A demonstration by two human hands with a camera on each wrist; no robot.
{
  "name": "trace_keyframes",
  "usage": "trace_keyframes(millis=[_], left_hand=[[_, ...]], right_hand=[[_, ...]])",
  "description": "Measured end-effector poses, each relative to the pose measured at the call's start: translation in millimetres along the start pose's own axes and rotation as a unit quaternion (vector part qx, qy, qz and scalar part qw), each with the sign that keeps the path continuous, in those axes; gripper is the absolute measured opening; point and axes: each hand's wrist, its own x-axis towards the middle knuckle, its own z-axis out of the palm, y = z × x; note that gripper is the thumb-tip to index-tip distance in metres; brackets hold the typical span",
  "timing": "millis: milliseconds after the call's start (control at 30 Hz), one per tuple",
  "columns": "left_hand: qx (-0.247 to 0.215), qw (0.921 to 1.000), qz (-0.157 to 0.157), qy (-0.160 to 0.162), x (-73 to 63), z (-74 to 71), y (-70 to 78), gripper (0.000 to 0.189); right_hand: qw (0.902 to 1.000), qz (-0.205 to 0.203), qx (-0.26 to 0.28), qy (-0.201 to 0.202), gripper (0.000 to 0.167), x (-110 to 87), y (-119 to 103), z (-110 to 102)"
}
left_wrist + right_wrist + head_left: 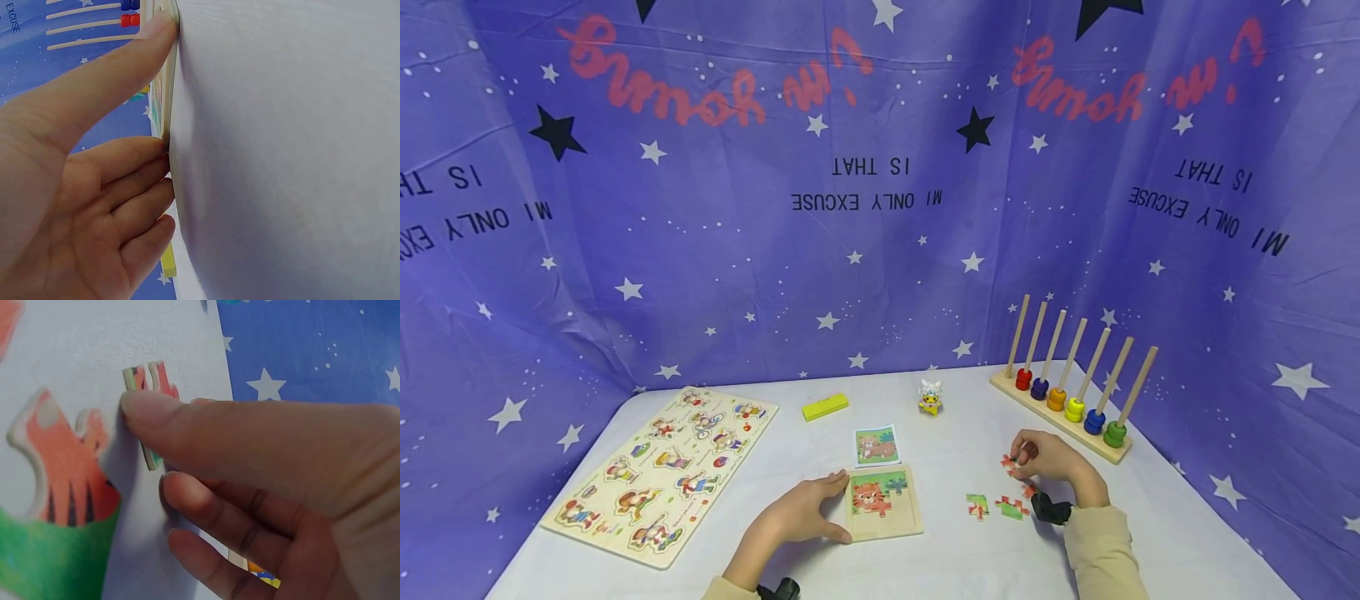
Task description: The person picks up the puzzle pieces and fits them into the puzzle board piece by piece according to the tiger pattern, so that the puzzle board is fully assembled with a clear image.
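Note:
My left hand (pixel 805 510) rests against the left side of a square wooden puzzle board (pixel 901 527), the thumb at its near corner and the fingertips at the far one. Part of a red tiger picture (pixel 868 497) and a green-blue piece (pixel 897 482) fill the board's upper area. To the right, my right hand (pixel 1051 458) pinches a jigsaw piece (pixel 1008 463) with red and green on it between thumb and fingers. Close below that hand lie loose jigsaw pieces (pixel 1012 508), one with a striped orange tiger body (pixel 72 481) in the right wrist view.
Behind the board lies a picture card (pixel 877 447). A yellow block (pixel 825 407) and a small figurine (pixel 930 397) stand farther back. A large peg puzzle (pixel 658 475) occupies the left; a wooden rack with pegs and coloured beads (pixel 1060 414) stands at the right.

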Motion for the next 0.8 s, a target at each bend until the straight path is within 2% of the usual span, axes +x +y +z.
trace_keyframes(millis=[333,467,600,800], left_hand=[[0.003,1.0,-0.001,-0.002,1.0,-0.5,-0.5,0.092],[0.002,1.0,-0.003,-0.002,0.8,-1.1,0.0,0.091],[0.001,1.0,-0.004,-0.002,0.4,-1.2,0.1,0.091],[0.002,1.0,-0.003,-0.002,0.5,-1.5,-0.2,0.091]], right_hand=[[0.9987,0.036,-0.023,0.027,0.032,0.5,-2.2,5.8],[0.9982,0.039,-0.033,0.031,0.03,0.7,-4.7,7.7],[0.9982,0.027,-0.042,0.033,0.031,0.9,-6.8,8.2],[0.9995,-0.015,-0.022,0.017,0.032,3.7,-8.9,7.5]])
